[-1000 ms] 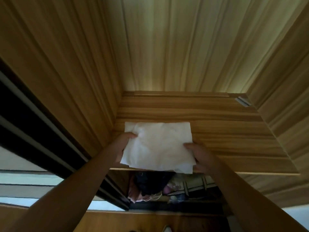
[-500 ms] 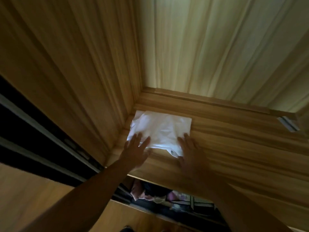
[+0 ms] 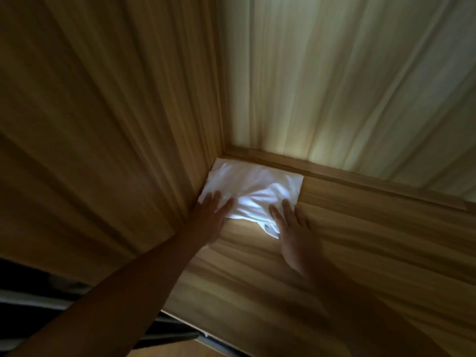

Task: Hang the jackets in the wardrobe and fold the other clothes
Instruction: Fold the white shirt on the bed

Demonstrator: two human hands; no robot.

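- Left of the shelf (image 3: 373, 248): a wooden side wall (image 3: 103, 124) rises from the shelf's left edge. There is something dark below the shelf's front-left corner, too dim for us to read.
- Left hand (image 3: 207, 219): flat, fingers straight and slightly spread. The tips lie on the near-left edge of the folded white top and the palm is over the shelf boards just in front of it. It grips nothing.
- Folded white top (image 3: 257, 184): lies flat in the shelf's far-left corner. Its left edge is against the side wall and its far edge is against the strip under the back panel (image 3: 360, 73). The surface is rumpled, and a loose flap pokes toward the shelf front at the near-right corner.
- Right hand (image 3: 293, 238): also flat and open, fingers straight. The tips are on the top's near-right edge, just beside that flap. The forearm is blurred.
- Right part of the shelf: plain wood boards.
- Step, as we read it: stowing one folded piece. Folding looks done, and both hands are seating it into the shelf corner.
- Next move, our call:
  - Press lightly with flat hands to smooth it, and tuck the flap under with the right fingertips.
  - Lift both hands straight off so the fold doesn't drag toward the shelf front. No grip needed.
- No jackets are in view, so we can't judge how much of the job is left.
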